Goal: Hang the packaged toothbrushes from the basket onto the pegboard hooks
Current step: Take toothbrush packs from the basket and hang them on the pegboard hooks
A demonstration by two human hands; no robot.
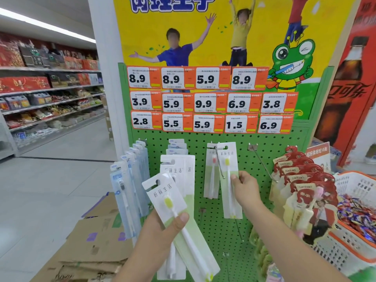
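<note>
My left hand (162, 228) grips a tilted white-and-green packaged toothbrush (168, 200) with a yellow head, in front of the green pegboard (254, 200). Behind it hangs a row of the same packs (179, 165). My right hand (246, 188) pinches another such pack (228, 171) by its right edge; the pack's top hole sits at the base of a long metal hook (219, 165), beside a pack with a red-headed brush (211, 174). To the right, one hook (264, 163) sticks out bare.
Blue toothbrush packs (130, 180) hang at the left, red-carded ones (301, 180) at the right. A white-and-orange basket (354, 251) of wrapped sweets stands at the far right. Flattened cardboard boxes (91, 241) lie lower left. Price tags (209, 102) cover the upper board.
</note>
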